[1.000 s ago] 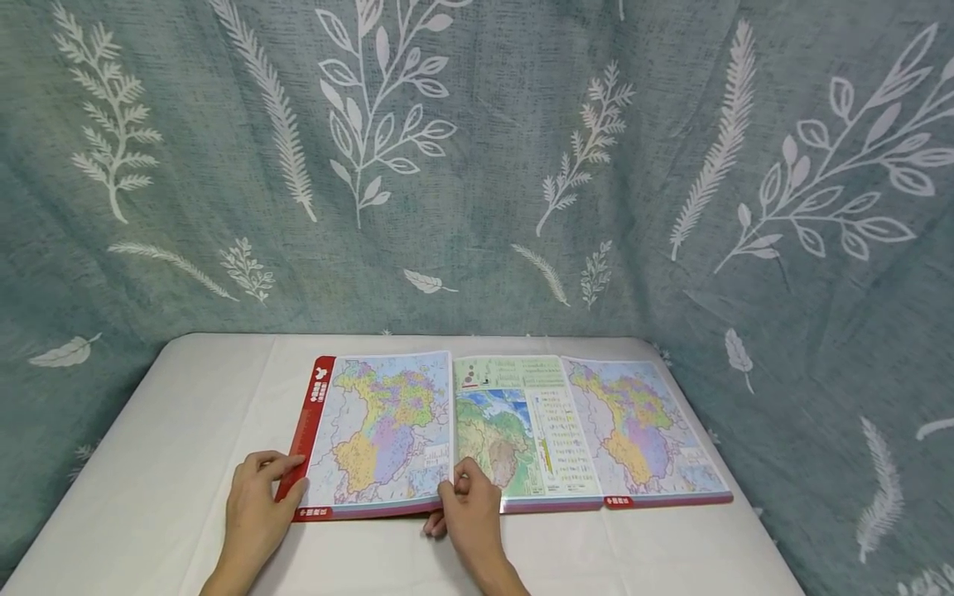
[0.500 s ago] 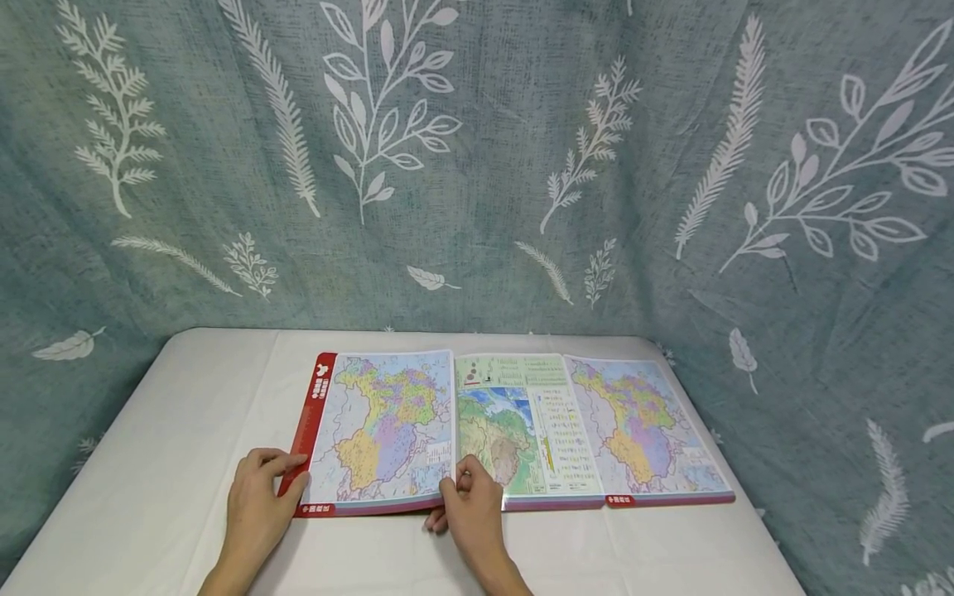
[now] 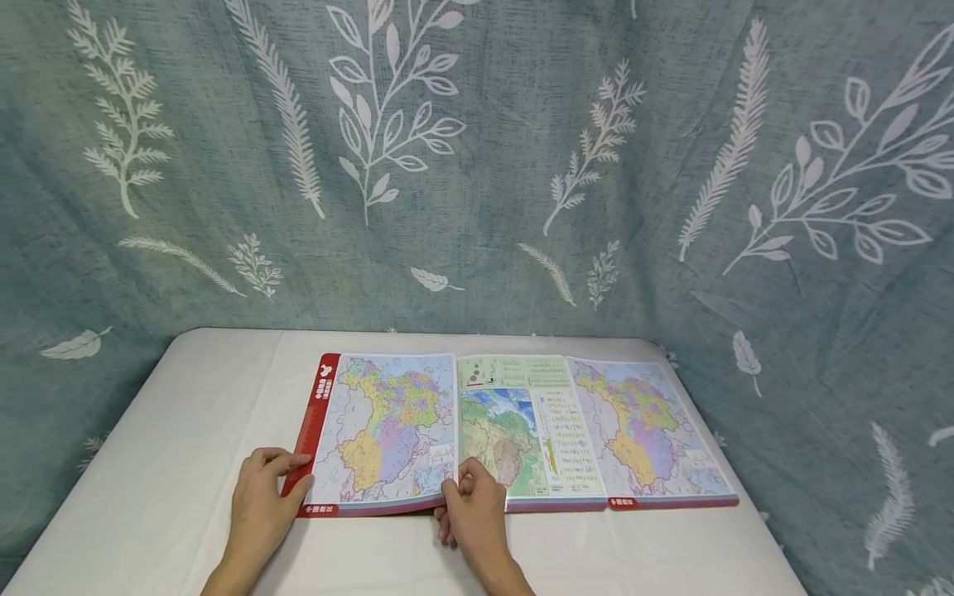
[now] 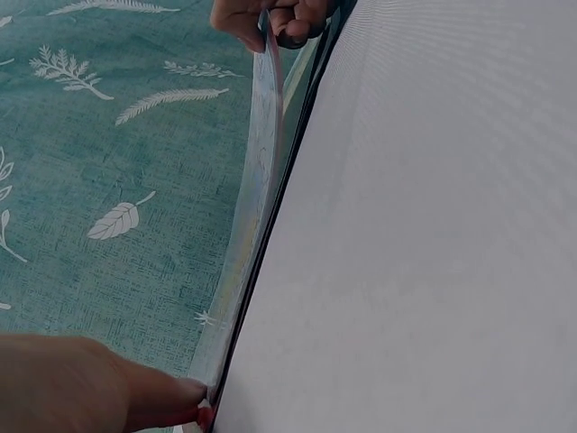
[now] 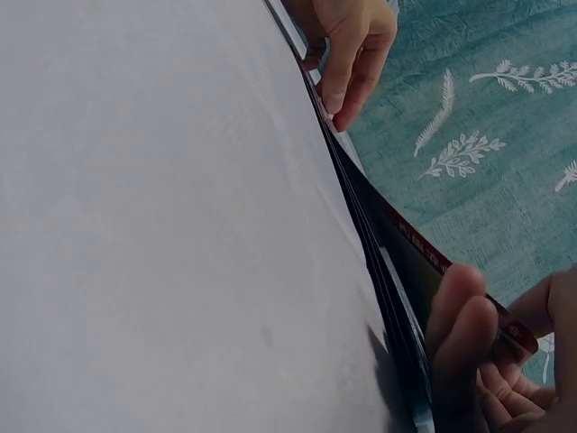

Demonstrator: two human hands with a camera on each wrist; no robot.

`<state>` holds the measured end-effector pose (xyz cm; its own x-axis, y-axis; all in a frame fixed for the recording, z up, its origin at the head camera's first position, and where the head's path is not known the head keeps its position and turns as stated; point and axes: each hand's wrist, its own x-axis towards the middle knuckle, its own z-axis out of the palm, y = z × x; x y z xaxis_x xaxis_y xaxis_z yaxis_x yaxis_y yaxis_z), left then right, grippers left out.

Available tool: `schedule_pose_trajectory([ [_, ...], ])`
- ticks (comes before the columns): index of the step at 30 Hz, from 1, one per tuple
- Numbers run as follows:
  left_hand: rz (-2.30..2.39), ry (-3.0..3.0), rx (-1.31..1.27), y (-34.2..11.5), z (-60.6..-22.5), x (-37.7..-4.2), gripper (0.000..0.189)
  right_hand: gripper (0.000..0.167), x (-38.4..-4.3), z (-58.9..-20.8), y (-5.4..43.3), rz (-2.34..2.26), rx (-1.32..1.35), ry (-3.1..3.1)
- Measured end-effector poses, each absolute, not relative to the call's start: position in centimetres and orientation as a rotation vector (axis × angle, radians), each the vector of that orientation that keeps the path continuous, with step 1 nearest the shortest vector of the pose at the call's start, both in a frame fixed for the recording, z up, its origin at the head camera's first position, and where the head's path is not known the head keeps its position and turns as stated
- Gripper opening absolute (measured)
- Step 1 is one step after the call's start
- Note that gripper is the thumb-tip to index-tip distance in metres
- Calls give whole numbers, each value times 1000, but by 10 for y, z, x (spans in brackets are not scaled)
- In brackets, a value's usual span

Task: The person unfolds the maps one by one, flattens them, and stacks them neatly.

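A glossy map with a red left margin lies on the white table. My left hand is at its lower left, thumb and index fingertip spread on the red margin. The near right corner of this map is pinched by my right hand. In the right wrist view, that hand bends the corner up, opening a dark gap beneath it. From the left wrist, the raised map edge curves up to the right hand's fingers. Some of the right hand's fingers are tucked behind the corner.
Right of the lifted edge lie a green relief map with a text column, then another coloured map. A white cloth covers the table. Behind and to the right hangs a teal curtain with white leaf prints.
The head view has shifted slightly. My right hand's lower fingers draw in a little nearer its thumb, and it keeps its pinch on the map corner. The left hand stays put on the margin.
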<state>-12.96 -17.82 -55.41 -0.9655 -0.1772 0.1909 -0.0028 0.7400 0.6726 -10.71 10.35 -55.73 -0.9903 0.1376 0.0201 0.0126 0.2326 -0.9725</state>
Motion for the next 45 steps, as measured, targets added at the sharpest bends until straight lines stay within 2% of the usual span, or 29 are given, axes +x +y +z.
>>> schedule_pose_trajectory([
  [16, -1029, -2621, 74, -181, -557, -131, 25, 23, -99, -555, 116, 1912, 61, -2465],
  [25, -1032, -2597, 59, -182, -561, -132, 24, 23, -98, -554, 117, 1899, 125, -2368],
  [36, -982, -2523, -12, -185, -561, -132, 25, 27, -101, -551, 128, 1793, 188, -2258],
  [45, -1003, -2559, 25, -183, -560, -131, 24, 24, -100, -548, 146, 1742, 156, -2156],
])
